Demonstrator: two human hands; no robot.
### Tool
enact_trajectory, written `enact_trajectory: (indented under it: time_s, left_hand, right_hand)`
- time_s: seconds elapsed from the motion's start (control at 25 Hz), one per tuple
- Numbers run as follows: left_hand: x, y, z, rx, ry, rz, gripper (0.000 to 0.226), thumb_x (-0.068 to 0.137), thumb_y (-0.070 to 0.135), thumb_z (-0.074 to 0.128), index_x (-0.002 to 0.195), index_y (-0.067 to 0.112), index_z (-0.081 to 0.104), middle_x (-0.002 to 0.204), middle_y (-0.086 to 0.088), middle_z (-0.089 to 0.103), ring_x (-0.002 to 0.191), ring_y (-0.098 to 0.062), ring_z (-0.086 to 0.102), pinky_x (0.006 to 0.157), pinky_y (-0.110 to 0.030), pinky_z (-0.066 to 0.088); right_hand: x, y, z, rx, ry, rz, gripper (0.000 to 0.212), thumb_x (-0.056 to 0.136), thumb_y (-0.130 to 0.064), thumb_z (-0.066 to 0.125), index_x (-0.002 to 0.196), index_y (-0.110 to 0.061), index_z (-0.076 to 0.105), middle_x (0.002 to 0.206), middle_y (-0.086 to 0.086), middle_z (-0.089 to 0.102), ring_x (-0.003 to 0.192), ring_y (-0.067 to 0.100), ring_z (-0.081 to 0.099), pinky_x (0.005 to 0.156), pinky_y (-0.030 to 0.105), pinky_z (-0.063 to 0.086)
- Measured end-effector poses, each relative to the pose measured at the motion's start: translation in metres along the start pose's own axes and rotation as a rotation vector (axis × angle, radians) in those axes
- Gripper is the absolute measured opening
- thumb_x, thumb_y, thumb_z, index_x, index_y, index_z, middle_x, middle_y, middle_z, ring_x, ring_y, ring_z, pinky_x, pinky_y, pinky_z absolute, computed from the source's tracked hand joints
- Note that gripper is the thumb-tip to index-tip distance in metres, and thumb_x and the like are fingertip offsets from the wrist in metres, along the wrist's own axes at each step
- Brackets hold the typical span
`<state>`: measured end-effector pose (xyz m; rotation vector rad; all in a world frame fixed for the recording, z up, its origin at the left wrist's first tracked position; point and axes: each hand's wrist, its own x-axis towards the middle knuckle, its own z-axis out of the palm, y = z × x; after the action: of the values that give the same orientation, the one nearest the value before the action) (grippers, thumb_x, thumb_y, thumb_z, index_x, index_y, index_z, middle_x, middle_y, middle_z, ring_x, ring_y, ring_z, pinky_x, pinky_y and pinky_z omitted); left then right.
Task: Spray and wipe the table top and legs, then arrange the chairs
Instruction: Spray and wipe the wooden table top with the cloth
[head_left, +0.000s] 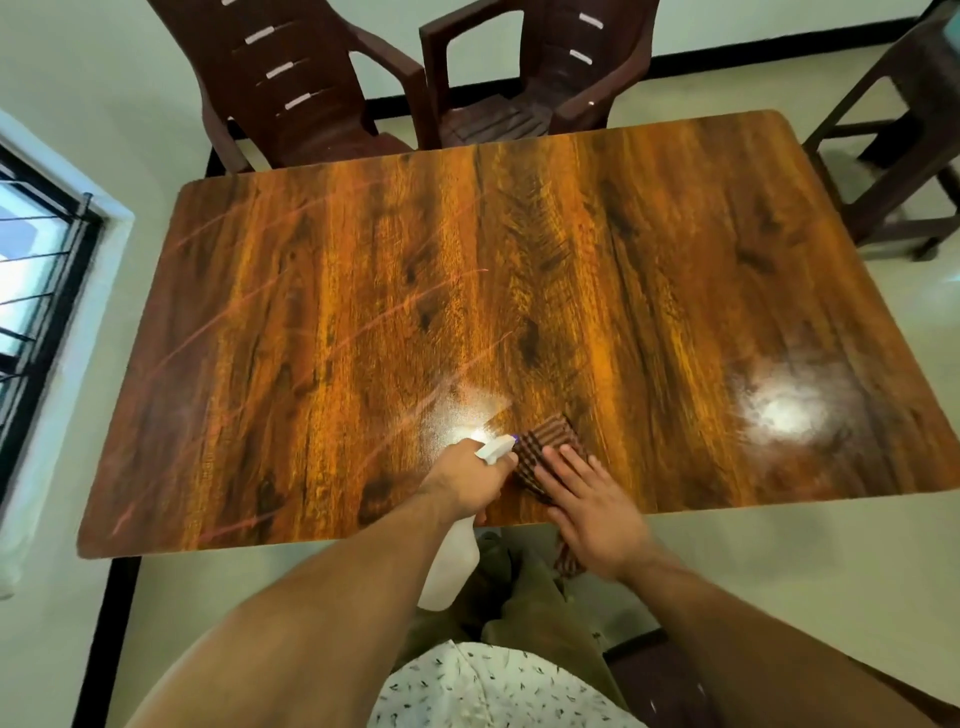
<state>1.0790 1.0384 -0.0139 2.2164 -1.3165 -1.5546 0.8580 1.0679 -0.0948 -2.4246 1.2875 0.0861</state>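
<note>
A glossy wood-grain table top fills the view. My left hand grips a white spray bottle at the near edge, its nozzle pointing over the table toward a wet patch of spray. My right hand presses flat, fingers straight, on a dark red checked cloth that lies on the table right beside the nozzle; part of the cloth hangs over the near edge. A second wet patch shines on the right side of the top.
Two dark brown plastic armchairs stand at the table's far side. A dark wooden stool or bench frame stands at the right. A barred window is on the left wall. Pale floor surrounds the table.
</note>
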Motion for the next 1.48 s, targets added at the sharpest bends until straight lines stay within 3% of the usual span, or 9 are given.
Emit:
enact_trajectory:
  time_s: [0.2,0.4,0.6,0.76,0.92,1.08,1.24,1.4,1.48]
  left_hand:
    - [0.009,0.018,-0.014,0.042,0.138,0.010,0.026,0.106,0.041,0.052,0.090,0.021,0.056,0.081,-0.009,0.068,0.072,-0.030,0.073,0.071,-0.042,0.064]
    - [0.027,0.026,-0.038,0.051,0.205,-0.010,0.031,0.105,0.040,0.053,0.101,0.012,0.065,0.083,-0.008,0.070,0.066,-0.026,0.071,0.060,-0.034,0.058]
    - [0.053,0.028,-0.071,-0.020,0.167,-0.008,0.033,0.105,0.039,0.054,0.085,0.014,0.063,0.077,-0.009,0.069,0.051,-0.024,0.067,0.055,-0.033,0.056]
    - [0.069,0.033,-0.091,0.002,0.103,0.026,0.028,0.104,0.037,0.056,0.088,0.016,0.064,0.083,-0.010,0.071,0.049,-0.021,0.064,0.045,-0.026,0.051]
    - [0.085,0.039,-0.113,-0.023,-0.020,0.038,0.023,0.105,0.037,0.056,0.089,0.022,0.056,0.085,-0.010,0.069,0.054,-0.021,0.063,0.054,-0.030,0.052]
    - [0.114,0.045,-0.131,0.013,-0.068,0.086,0.028,0.104,0.041,0.056,0.102,0.013,0.061,0.081,-0.007,0.069,0.047,-0.016,0.063,0.048,-0.025,0.048]
    - [0.138,0.049,-0.148,0.033,-0.083,0.077,0.040,0.102,0.049,0.055,0.105,0.009,0.065,0.091,-0.012,0.074,0.045,-0.015,0.064,0.051,-0.028,0.050]
    - [0.158,0.058,-0.167,0.046,-0.032,0.118,0.038,0.103,0.044,0.057,0.091,0.010,0.066,0.084,-0.015,0.075,0.050,-0.025,0.068,0.055,-0.035,0.057]
    - [0.168,0.061,-0.179,0.044,-0.014,0.124,0.037,0.103,0.043,0.056,0.087,0.011,0.065,0.084,-0.018,0.076,0.049,-0.026,0.068,0.058,-0.038,0.058]
  right_hand:
    - [0.036,0.032,-0.026,0.116,0.139,0.807,0.063,0.104,-0.043,0.014,0.161,-0.018,0.007,0.167,0.010,-0.005,0.154,0.030,-0.010,0.125,0.052,0.000]
    - [0.080,-0.022,-0.017,-0.008,-0.146,-0.324,0.055,0.105,-0.043,0.026,0.159,-0.035,0.016,0.165,-0.005,-0.002,0.153,0.020,-0.013,0.121,0.048,-0.017]
    - [0.132,-0.028,-0.029,0.049,0.162,0.557,0.062,0.102,-0.038,0.031,0.159,-0.022,0.011,0.168,0.009,0.005,0.154,0.031,-0.003,0.123,0.054,0.000]
    - [0.142,-0.032,-0.030,-0.004,-0.074,-0.194,0.055,0.105,-0.042,0.022,0.158,-0.031,0.014,0.166,-0.003,0.001,0.154,0.022,-0.008,0.124,0.050,-0.006]
    - [0.180,0.008,-0.049,0.169,0.263,0.832,0.057,0.105,-0.035,0.027,0.160,-0.021,0.016,0.168,0.009,0.005,0.154,0.032,0.000,0.124,0.052,0.003]
    - [0.184,0.006,-0.046,0.011,0.055,0.175,0.056,0.104,-0.040,0.018,0.159,-0.030,0.009,0.168,-0.001,0.000,0.155,0.021,-0.006,0.123,0.042,-0.007]
    - [0.223,0.018,-0.059,0.191,0.291,0.934,0.058,0.104,-0.035,0.022,0.159,-0.019,0.021,0.168,0.009,0.008,0.154,0.030,0.002,0.124,0.048,0.001]
    - [0.259,-0.011,-0.060,0.009,0.027,0.035,0.057,0.106,-0.037,0.027,0.159,-0.027,0.010,0.165,-0.002,-0.004,0.154,0.023,-0.005,0.122,0.042,-0.008]
    - [0.279,0.029,-0.069,0.025,0.051,0.098,0.056,0.105,-0.038,0.024,0.158,-0.032,0.007,0.166,-0.005,-0.001,0.155,0.020,-0.004,0.122,0.040,-0.009]
